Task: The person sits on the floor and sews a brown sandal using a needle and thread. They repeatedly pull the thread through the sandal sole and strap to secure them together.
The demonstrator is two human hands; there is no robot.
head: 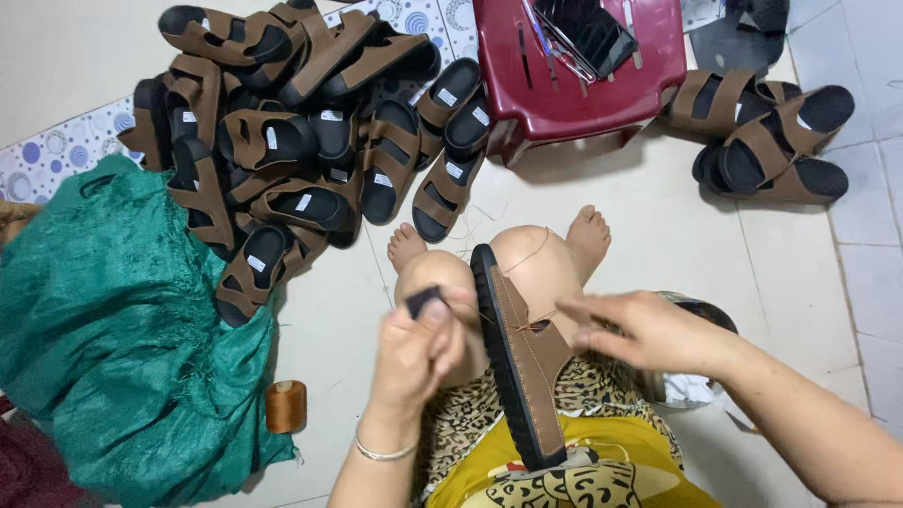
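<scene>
A brown leather-look sandal with a thick black rubber sole (523, 362) stands on its edge between the person's bare knees, toe pointing away and heel resting on the lap. A line of pale stitching runs along its brown upper, and a thin brown thread (532, 252) loops from the sandal over the right knee.

The left hand (419, 348) is clenched around a small dark block (422, 300), pinched between thumb and fingers just left of the sandal's sole. The right hand (649, 331) reaches in from the right, its fingertips pinched together at the sandal's upper; what they hold is too small to tell.

One spool of brown thread (285, 405) stands on the floor beside one large crumpled green woven sack (113, 329) at left. Beyond the knees lies a heap of matching brown and black sandals (282, 132), more than a dozen, too overlapped to count exactly. About four more matching sandals (771, 141) lie at upper right. One dark red plastic stool (583, 80) stands between the two groups, with a dark phone (593, 33) lying on its seat.

The person sits on a pale tiled floor (677, 226), wearing leopard-print and yellow clothing, with a thin silver bangle (384, 452) on the left wrist. A patterned mat with blue circles (56, 155) shows under the heap.
</scene>
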